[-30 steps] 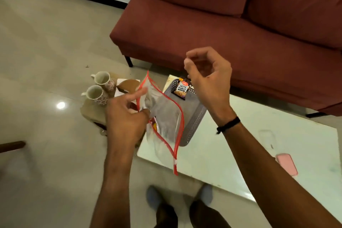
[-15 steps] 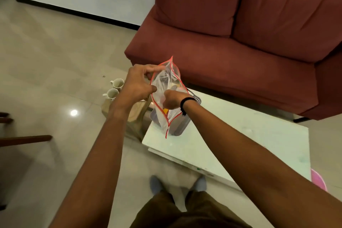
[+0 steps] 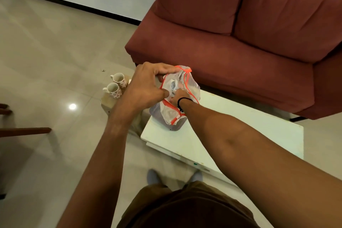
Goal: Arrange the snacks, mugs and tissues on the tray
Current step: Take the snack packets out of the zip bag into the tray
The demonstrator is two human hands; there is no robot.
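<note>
I hold a clear zip bag (image 3: 192,87) with an orange-red rim above the grey tray (image 3: 176,126), which sits at the left end of the white table (image 3: 231,131). My left hand (image 3: 148,83) grips the bag's rim and keeps its mouth wide. My right hand (image 3: 175,96) is plunged inside the bag up to the black wristband, its fingers hidden among silvery packets. Two flowered mugs (image 3: 115,85) stand on a low wooden stool (image 3: 109,102) to the left of the table. The tray's inside is covered by the bag.
A dark red sofa (image 3: 240,42) runs behind the table. A brown chair part (image 3: 24,131) juts in from the left over the tiled floor. My feet (image 3: 153,176) stand at the table's near edge.
The view pulled back and up. My right hand went from above the bag to deep inside it, while my left hand shifted to the bag's top rim and spread it open.
</note>
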